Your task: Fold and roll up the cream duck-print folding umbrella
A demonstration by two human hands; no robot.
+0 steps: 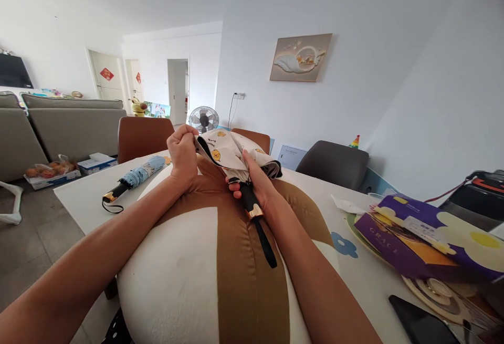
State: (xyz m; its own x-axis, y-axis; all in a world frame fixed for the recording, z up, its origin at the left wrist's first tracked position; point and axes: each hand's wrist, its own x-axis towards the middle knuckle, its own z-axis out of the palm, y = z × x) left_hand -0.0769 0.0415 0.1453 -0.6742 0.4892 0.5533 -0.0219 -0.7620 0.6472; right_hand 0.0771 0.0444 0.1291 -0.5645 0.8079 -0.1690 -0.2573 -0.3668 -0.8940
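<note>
A cream folding umbrella [228, 149] with yellow chick prints and a dark lining is between my hands, its canopy loose and bunched. My left hand [183, 157] is closed on the canopy's left edge, pinching the cloth. My right hand [255, 178] wraps the umbrella near the top of its black handle, thumb resting on the fabric. The handle points down toward me, and a black wrist strap hangs from its end. Beneath my arms is a large white and brown plush cushion [252, 260]. On the table to the left lies a folded blue umbrella [142, 173] with a black handle.
The white table [79, 197] extends to both sides. At right are a purple box [409, 244], a phone [419, 320] and a black bag [472, 197]. Brown and dark chairs [334, 165] stand around it, with a fan [203, 119] behind.
</note>
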